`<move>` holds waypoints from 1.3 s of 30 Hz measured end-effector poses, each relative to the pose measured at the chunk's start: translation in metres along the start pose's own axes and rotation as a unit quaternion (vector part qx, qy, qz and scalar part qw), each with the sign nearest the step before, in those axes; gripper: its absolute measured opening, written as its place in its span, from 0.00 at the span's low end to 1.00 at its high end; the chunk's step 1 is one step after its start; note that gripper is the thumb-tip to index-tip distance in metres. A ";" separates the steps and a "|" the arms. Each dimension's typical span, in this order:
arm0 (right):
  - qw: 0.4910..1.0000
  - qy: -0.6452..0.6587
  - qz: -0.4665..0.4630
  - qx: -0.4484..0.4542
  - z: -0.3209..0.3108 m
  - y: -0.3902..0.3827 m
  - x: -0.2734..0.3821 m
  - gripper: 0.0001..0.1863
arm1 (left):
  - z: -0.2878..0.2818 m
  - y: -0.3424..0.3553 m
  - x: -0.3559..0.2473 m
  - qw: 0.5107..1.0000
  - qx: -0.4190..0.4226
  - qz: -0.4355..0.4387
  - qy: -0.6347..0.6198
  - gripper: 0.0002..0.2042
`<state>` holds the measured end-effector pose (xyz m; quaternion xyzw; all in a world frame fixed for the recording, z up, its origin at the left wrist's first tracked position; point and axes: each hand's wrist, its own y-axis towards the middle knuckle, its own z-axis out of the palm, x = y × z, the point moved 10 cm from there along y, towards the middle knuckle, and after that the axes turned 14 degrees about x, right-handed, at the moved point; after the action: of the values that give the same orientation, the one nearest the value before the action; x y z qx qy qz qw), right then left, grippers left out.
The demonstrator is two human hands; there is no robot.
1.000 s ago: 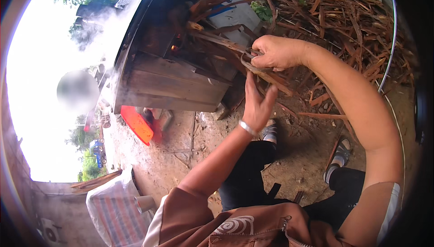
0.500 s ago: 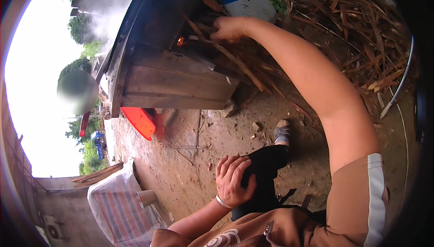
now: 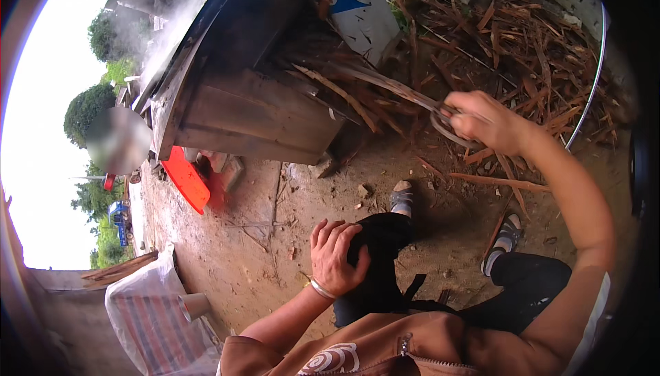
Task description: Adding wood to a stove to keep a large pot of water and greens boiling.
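Note:
My right hand (image 3: 481, 121) is closed round the looped handle of long fire tongs (image 3: 402, 90), which look blurred along their length. Their far end reaches towards the sticks at the mouth of a wood-sided stove (image 3: 251, 114), where the tip cannot be made out. Several sticks of firewood (image 3: 340, 94) poke out of that mouth. On my bent left knee lies my left hand (image 3: 338, 255), its fingers spread and holding nothing; a bracelet circles the wrist.
A heap of split wood (image 3: 529, 66) covers the ground at the far right, beside a pale printed board (image 3: 361, 15). Smoke (image 3: 161, 39) drifts over the stove. A red plastic piece (image 3: 185, 180) lies left of it. A plastic-covered striped chair (image 3: 161, 314) stands at the near left.
My right hand has drawn back from the stove mouth to the near right and now grips the tongs. My left hand stays on the knee. The view has shifted, and my right foot shows.

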<state>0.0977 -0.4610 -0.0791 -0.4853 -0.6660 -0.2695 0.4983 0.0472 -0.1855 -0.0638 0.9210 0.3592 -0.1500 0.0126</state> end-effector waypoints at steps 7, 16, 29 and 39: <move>0.991 0.033 0.127 0.014 0.021 -0.137 -0.006 0.21 | 0.006 0.008 -0.014 1.000 0.016 0.025 0.007 0.17; 0.956 -0.231 0.154 0.096 0.025 -0.078 -0.026 0.30 | 0.013 0.020 -0.044 0.999 0.023 0.028 0.018 0.15; 0.976 -0.089 0.164 0.113 0.054 -0.038 -0.075 0.18 | 0.015 0.019 -0.023 0.999 0.044 0.013 0.002 0.14; 0.979 -0.082 0.173 0.067 0.011 -0.082 0.011 0.13 | 0.014 0.017 -0.016 0.999 0.034 0.033 -0.021 0.13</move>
<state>0.0175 -0.4787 -0.0623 -0.5795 -0.6270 -0.0927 0.5123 0.0431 -0.2106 -0.0744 0.9291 0.3228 -0.1806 -0.0066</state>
